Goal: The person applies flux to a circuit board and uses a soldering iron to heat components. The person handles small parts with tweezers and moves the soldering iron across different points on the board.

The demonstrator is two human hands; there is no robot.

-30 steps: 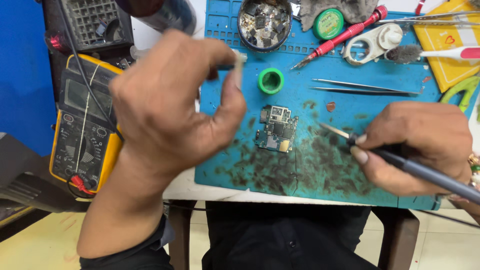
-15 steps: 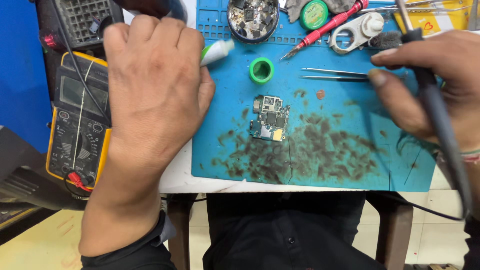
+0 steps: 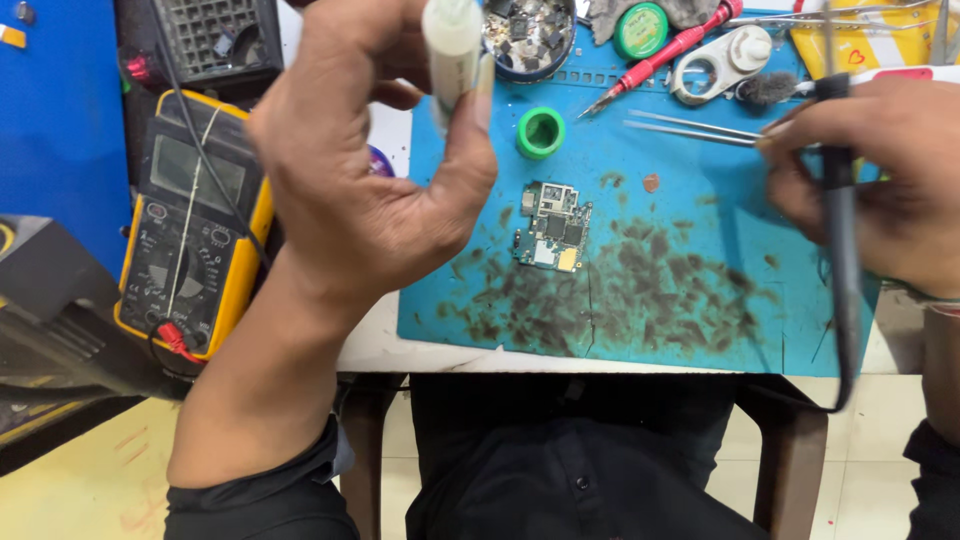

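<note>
A small white tube (image 3: 452,50) is pinched upright between the thumb and fingers of the left hand (image 3: 370,170), raised above the upper left part of the blue mat (image 3: 700,330); the grip is pressed together on the tube's lower body. The tube is judged light and somewhat soft-walled, so a squeeze near the middle would likely press its contents out, and it is better held low on the barrel. The right hand (image 3: 880,180) is closed around the dark handle of a soldering iron (image 3: 838,200), whose cord hangs down past the bench edge (the tip itself cannot be made out). A small circuit board (image 3: 552,228) lies flat on the mat between the two hands, apart from both; it is judged thin, stiff and fragile, best taken by its edges. The mat is heavily smeared with dark residue. A green ring (image 3: 541,132), tweezers (image 3: 690,128), a red screwdriver (image 3: 665,52) and a round dish of parts (image 3: 528,35) lie along the far side, and a yellow multimeter (image 3: 190,230) rests to the left. Below the bench, dark clothing and a pale floor are seen.
</note>
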